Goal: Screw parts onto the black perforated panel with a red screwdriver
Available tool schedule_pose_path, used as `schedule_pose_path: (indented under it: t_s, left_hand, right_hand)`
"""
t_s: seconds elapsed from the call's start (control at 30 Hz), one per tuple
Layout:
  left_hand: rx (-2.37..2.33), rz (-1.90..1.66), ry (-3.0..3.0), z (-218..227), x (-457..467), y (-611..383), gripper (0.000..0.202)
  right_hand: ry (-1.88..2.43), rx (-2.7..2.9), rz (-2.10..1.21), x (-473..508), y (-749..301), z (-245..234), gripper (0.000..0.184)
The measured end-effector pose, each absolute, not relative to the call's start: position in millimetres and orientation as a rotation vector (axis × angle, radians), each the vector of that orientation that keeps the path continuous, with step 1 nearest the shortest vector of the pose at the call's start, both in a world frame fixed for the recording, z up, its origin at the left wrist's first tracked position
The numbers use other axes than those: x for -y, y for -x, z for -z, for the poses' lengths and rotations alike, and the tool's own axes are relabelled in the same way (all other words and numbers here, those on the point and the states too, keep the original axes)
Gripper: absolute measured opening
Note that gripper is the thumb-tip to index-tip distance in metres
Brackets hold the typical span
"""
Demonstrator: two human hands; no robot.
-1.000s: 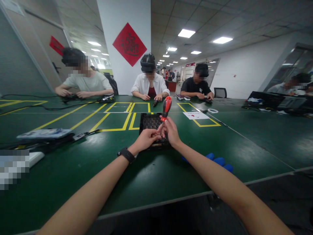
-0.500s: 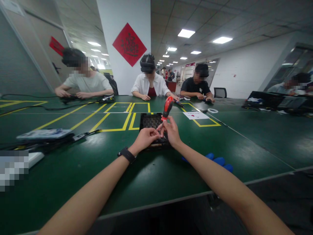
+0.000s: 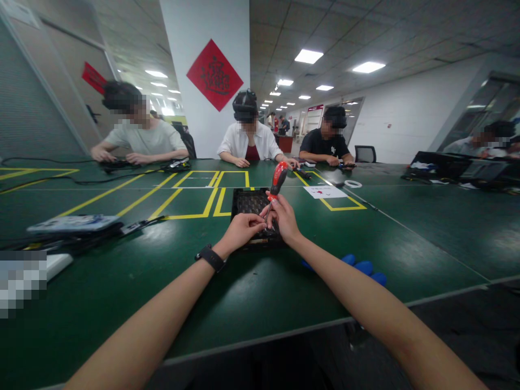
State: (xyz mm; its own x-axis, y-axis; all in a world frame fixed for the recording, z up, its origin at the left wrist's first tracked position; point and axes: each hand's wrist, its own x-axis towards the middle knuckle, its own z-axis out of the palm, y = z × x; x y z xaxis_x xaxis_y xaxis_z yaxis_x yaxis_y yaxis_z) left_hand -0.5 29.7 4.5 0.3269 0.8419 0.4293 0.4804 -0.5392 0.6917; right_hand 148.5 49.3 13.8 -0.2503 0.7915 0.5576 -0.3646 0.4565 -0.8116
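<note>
A screwdriver [image 3: 278, 180] with a red and black handle stands nearly upright, its handle leaning slightly right. The fingers of my right hand [image 3: 285, 218] are closed round its shaft just below the handle. Close to the lower shaft, my left hand [image 3: 245, 227] pinches thumb and fingertips together; what lies between them is too small to make out. Both hands are over a black open tray [image 3: 251, 199] with a textured floor. The screwdriver's tip is hidden at my left fingertips. Part of the tray's near side is covered by my hands.
Blue objects [image 3: 363, 267] lie beside my right forearm on the green table [image 3: 260, 303]. A printed sheet [image 3: 325, 192] and a white ring [image 3: 353, 184] lie beyond, to the right. Cables and flat devices [image 3: 75, 222] are at left. Several people sit around the table.
The screwdriver's handle has tipped very slightly left and down. My hands have stayed almost in place over the tray.
</note>
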Motion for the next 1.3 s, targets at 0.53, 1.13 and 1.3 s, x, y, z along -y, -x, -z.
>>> schedule_pose_path:
  t_s: [0.53,1.13,1.3]
  left_hand:
    - [-1.123,-1.109,-2.052,-3.4,-28.0,-1.4,0.023]
    - [-1.233,-1.120,-2.077,-0.7,-31.8,-0.2,0.033]
    - [-1.202,-1.091,-2.159,-2.1,-31.3,0.8,0.028]
  right_hand:
    - [0.397,1.451,-1.162,-50.0,-149.3,-14.3,0.036]
    - [0.428,1.435,-1.099,-47.1,-148.6,-15.7,0.037]
    - [0.422,1.436,-1.140,-50.6,-148.6,-14.1,0.036]
